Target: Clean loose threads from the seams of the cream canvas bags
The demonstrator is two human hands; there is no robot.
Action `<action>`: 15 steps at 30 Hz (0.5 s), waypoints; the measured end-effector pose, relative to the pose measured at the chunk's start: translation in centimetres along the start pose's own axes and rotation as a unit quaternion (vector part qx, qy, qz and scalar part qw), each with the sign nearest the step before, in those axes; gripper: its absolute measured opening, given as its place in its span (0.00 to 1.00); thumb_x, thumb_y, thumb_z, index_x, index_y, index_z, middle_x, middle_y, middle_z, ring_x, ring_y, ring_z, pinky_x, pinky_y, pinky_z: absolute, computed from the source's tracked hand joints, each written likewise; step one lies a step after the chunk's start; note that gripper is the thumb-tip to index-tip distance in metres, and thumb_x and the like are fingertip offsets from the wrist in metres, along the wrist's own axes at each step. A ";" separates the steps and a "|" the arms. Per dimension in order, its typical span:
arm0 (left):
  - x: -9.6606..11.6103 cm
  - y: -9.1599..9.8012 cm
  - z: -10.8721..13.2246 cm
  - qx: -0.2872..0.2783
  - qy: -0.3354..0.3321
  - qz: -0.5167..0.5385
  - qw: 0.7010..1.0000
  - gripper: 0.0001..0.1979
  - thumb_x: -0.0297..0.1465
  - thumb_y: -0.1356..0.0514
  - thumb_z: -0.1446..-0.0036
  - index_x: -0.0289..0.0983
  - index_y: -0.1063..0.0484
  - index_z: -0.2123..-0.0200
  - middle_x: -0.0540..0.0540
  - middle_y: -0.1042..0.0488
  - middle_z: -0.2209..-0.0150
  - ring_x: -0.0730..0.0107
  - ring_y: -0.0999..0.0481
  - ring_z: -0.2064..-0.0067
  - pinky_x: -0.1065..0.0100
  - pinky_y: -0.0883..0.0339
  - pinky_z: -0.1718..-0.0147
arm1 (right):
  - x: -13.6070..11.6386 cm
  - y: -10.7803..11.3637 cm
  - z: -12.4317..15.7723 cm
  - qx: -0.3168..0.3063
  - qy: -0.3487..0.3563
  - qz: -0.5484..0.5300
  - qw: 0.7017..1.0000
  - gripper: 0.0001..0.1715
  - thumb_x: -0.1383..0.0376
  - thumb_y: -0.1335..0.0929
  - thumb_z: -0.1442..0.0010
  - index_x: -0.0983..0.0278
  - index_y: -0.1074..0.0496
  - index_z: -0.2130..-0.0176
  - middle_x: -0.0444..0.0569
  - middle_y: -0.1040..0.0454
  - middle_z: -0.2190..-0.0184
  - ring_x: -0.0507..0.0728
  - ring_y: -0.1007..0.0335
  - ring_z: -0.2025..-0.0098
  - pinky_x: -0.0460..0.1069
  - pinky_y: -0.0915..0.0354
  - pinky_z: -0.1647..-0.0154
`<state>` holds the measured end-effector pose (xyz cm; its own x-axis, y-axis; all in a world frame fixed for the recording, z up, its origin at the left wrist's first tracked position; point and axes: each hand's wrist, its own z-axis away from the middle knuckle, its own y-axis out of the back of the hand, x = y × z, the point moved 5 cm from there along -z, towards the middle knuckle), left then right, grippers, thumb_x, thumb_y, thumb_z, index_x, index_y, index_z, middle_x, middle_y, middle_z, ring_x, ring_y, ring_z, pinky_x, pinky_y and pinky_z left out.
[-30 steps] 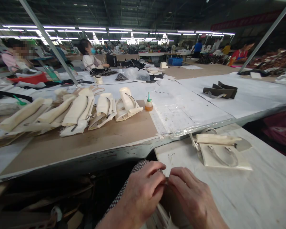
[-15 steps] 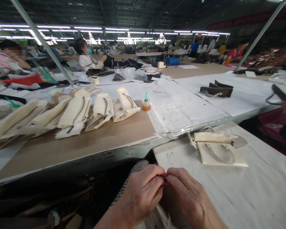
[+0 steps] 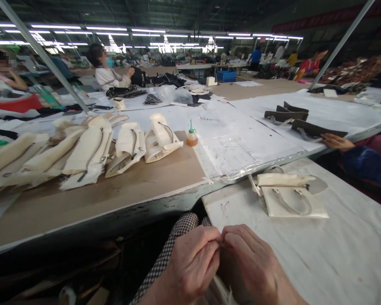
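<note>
My left hand [image 3: 192, 258] and my right hand [image 3: 257, 260] meet over my lap, fingertips pinched together. Whatever sits between the fingertips is too small and covered to make out. Below them shows part of a pale, frayed-edged piece [image 3: 220, 290], mostly hidden by the hands. To the right, a cream handbag piece [image 3: 294, 203] with a curved handle lies on the white-covered table [image 3: 343, 237].
Several cream bag pieces with zippers [image 3: 89, 146] line the brown-covered table [image 3: 165, 182] at left. A small green-tipped bottle [image 3: 192, 137] holds amber liquid. At right, a co-worker's hand [image 3: 338, 142] touches a dark panel [image 3: 317, 128] beside other dark panels [image 3: 287, 113].
The co-worker at right has laid a dark panel onto the table beside the others. My hands stay pinched together, with slight finger movement. The view has shifted a little.
</note>
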<state>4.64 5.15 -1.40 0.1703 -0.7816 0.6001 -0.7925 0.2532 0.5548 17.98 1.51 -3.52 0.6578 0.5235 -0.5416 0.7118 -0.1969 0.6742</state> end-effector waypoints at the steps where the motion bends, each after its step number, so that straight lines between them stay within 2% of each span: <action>1: 0.0 0.0 0.1 0.015 0.003 -0.003 1.000 0.11 0.16 0.48 0.38 0.35 0.30 0.61 0.44 0.25 0.61 0.69 0.25 0.63 0.72 0.29 0.62 | 0.0 0.0 0.0 0.002 -0.004 -0.003 1.000 0.13 0.76 0.43 0.32 0.64 0.34 0.58 0.51 0.28 0.62 0.57 0.31 0.60 0.50 0.30 0.62; 5: 0.0 0.2 0.2 0.049 0.005 -0.009 0.999 0.10 0.15 0.46 0.39 0.35 0.31 0.63 0.44 0.26 0.62 0.70 0.25 0.64 0.72 0.29 0.64 | -0.2 0.0 0.0 0.011 -0.013 -0.010 1.000 0.11 0.75 0.42 0.32 0.63 0.35 0.59 0.49 0.28 0.63 0.56 0.31 0.62 0.50 0.32 0.65; 10: 0.0 0.7 0.6 0.033 -0.006 -0.027 0.999 0.09 0.15 0.45 0.40 0.33 0.31 0.64 0.41 0.26 0.62 0.67 0.25 0.63 0.69 0.28 0.64 | -0.7 -0.7 -0.1 0.005 -0.013 -0.004 1.000 0.11 0.76 0.42 0.32 0.63 0.35 0.58 0.50 0.30 0.62 0.57 0.34 0.61 0.51 0.35 0.64; 15: 0.4 1.2 1.0 0.045 -0.045 -0.043 0.997 0.10 0.13 0.44 0.42 0.32 0.31 0.63 0.40 0.25 0.63 0.66 0.26 0.64 0.67 0.29 0.66 | -1.1 -1.0 0.0 -0.004 -0.020 -0.007 1.000 0.12 0.75 0.44 0.31 0.62 0.36 0.59 0.49 0.31 0.63 0.57 0.36 0.61 0.50 0.37 0.64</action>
<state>3.16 4.56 -1.09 0.1896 -0.8474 0.4960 -0.8272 0.1343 0.5457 16.53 1.16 -3.55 0.6576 0.4921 -0.5705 0.7191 -0.1841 0.6701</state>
